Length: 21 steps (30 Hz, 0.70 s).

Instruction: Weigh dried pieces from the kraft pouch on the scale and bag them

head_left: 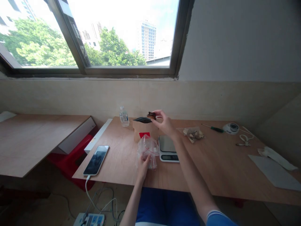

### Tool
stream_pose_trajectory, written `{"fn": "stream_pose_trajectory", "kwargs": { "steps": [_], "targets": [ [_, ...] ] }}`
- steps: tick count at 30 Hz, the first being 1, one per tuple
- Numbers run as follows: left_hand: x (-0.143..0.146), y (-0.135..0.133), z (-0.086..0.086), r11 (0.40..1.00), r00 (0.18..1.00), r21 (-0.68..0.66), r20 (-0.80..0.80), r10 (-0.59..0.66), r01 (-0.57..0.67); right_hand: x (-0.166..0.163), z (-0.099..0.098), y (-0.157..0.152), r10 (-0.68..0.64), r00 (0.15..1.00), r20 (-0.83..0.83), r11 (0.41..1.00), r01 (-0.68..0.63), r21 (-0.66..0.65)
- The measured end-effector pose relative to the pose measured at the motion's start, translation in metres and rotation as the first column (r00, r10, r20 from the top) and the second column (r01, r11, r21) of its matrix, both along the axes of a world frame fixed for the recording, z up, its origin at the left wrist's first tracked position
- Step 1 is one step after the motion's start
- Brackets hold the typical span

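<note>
From my remote seat, I see only part of the digital scale (166,143) at 5 o'clock, because the right forearm (188,163) covers its right side, and its display (169,157) is too small to read. The dark brown piece (151,116) at the centre is partly covered by the right hand (165,123), and I cannot tell what it is; at 6 o'clock, clear bags (147,146) hide part of the brown pouch (141,128). The power strip (93,219) at 7 o'clock is cut by the lower edge.
</note>
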<state>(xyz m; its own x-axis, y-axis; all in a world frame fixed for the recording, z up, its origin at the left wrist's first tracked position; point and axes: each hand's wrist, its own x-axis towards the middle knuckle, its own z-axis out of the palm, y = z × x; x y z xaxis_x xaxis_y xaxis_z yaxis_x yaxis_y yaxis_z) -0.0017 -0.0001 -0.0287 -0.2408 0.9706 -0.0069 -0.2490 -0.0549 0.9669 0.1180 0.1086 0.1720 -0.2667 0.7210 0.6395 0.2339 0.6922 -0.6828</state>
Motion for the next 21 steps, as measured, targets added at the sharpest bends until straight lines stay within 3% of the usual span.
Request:
{"fn": "stream_pose_trajectory", "kwargs": {
  "steps": [2, 7, 12, 17, 21],
  "targets": [
    [0.0, 0.0, 0.001, 1.0, 1.0, 0.008, -0.007, -0.001, 0.001, -0.013, -0.005, 0.01, -0.068, 0.997, 0.04, 0.995, 0.064, 0.081],
    [-0.001, -0.001, 0.001, 1.0, 1.0, 0.018, -0.012, 0.004, -0.004, -0.028, -0.029, 0.019, -0.113, 0.952, 0.283, 0.983, 0.065, 0.172],
    [-0.001, 0.001, 0.002, 0.999, 1.0, 0.043, -0.017, 0.002, -0.001, -0.017, -0.044, -0.005, -0.175, 0.969, 0.174, 0.97, 0.14, 0.197],
    [0.003, 0.0, 0.004, 0.995, 0.997, 0.083, -0.046, 0.054, -0.05, -0.005, -0.08, -0.04, -0.154, 0.969, 0.195, 0.986, 0.163, -0.033],
    [0.006, -0.004, 0.004, 0.993, 0.982, 0.075, -0.16, 0.102, -0.091, 0.003, -0.103, -0.048, -0.089, 0.976, 0.201, 0.94, 0.149, -0.306]
  ]
}}
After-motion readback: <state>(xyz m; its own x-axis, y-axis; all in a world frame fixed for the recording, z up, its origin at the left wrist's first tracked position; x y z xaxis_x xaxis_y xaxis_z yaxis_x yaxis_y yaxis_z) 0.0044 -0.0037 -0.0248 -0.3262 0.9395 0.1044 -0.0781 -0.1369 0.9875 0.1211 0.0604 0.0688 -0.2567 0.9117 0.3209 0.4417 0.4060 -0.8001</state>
